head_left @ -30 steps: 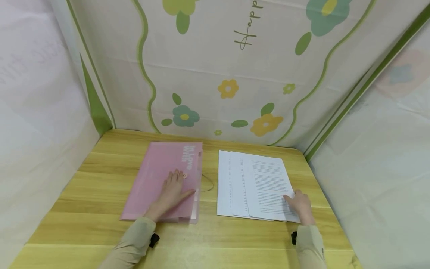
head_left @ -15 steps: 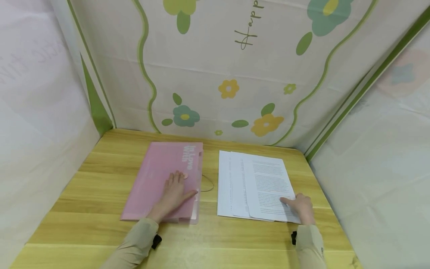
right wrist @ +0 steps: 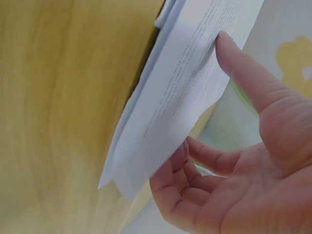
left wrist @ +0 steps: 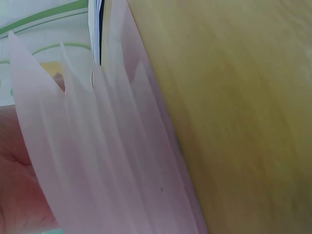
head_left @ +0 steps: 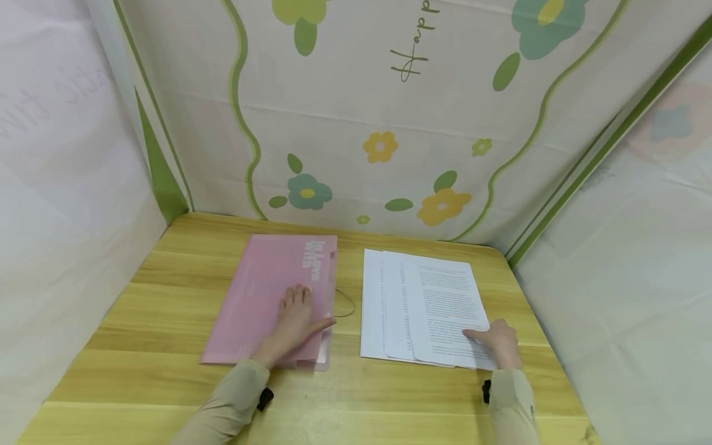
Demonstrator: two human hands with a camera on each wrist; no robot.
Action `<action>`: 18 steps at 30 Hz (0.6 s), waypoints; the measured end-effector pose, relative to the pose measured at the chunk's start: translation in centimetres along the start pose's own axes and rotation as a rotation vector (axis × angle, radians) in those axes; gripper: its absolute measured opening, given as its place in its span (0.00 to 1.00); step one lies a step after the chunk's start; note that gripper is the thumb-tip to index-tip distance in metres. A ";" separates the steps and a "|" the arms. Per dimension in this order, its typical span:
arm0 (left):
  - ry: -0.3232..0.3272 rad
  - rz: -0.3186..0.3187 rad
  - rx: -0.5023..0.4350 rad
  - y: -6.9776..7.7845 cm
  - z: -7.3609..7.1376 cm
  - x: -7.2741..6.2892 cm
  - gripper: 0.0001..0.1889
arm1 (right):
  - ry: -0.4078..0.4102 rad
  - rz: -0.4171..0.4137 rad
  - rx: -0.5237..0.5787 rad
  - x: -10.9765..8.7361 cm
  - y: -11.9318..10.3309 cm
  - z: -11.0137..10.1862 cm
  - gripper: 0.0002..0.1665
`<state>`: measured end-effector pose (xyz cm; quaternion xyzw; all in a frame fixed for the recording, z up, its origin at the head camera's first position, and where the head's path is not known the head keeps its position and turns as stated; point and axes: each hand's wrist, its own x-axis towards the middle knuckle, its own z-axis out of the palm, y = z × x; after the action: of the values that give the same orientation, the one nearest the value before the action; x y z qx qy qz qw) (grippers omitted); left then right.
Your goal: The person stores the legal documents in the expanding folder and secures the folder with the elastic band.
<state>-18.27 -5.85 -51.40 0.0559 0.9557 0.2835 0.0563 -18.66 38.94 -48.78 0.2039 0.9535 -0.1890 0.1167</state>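
In the head view a pink translucent file folder (head_left: 261, 296) with white lettering lies flat at the left. My left hand (head_left: 292, 321) rests on it, fingers straight and thumb spread toward its right edge. From the left wrist, the folder's layered pleats (left wrist: 122, 161) hide most of that hand. To the right lie overlapping sheets of printed paper (head_left: 445, 309). At their lower right edge is my right hand (head_left: 499, 341). The right wrist view shows its thumb (right wrist: 243, 68) on the top sheet (right wrist: 170, 97) and its other fingers curled at the sheet's edge, holding it there.
A thin cord loop (head_left: 347, 303) sticks out beside the folder, toward the papers. The wooden table (head_left: 345, 402) is bounded by a flowered cloth wall (head_left: 334, 123) at the back and pale cloth at both sides.
My left hand has slid slightly right across the folder, covering its button. My right thumb has moved a little left over the papers. Folder and papers stay in place.
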 end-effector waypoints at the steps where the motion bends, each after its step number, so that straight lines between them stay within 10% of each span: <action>1: 0.000 -0.001 0.004 0.1 0.1 0.0 0.58 | -0.004 -0.003 0.007 0.1 0.1 0.0 0.49; 18: 0.011 -0.024 0.021 0.6 0.1 0.2 0.51 | -0.063 -0.041 0.025 0.7 0.6 0.0 0.53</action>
<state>-18.43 -5.21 -51.20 0.0436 0.9595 0.2730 0.0536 -19.06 39.70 -49.14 0.1799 0.9508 -0.2098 0.1402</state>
